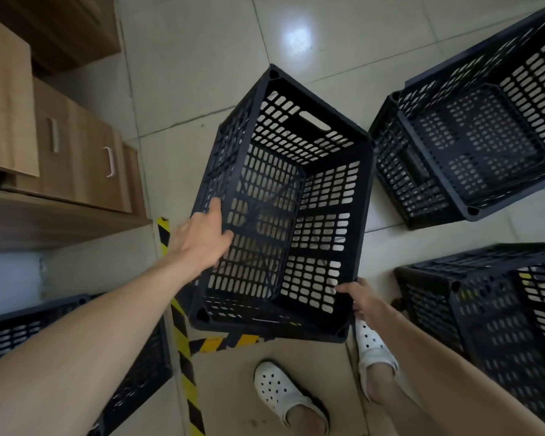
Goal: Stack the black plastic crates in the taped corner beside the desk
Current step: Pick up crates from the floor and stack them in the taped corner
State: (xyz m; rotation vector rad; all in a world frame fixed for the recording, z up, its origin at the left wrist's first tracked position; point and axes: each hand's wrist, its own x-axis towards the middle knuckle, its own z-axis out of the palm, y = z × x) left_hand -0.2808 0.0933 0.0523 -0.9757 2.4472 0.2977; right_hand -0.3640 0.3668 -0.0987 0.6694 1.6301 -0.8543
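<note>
Crate point(283, 209) tilts between your hands: left hand point(202, 240) grips its wall, right hand point(364, 298) its near corner, fingertips hidden; striped tape point(183, 341) partly covered.

Wooden drawer unit point(76, 158) with pale handles, cardboard box point(7, 99) (partly cut off), glossy tiled floor point(202, 42)

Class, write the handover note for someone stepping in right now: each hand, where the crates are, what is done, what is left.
Left hand: gripping the left wall of the held crate.
Right hand: gripping its near right rim.
The held crate is open side up, tilted, above the yellow-black floor tape.
Other crates: a nested pair far right, one near right, one lower left beyond the tape, below the desk.
Done: one crate picked up.
Left: set it in the taped corner, then stack the others.
</note>
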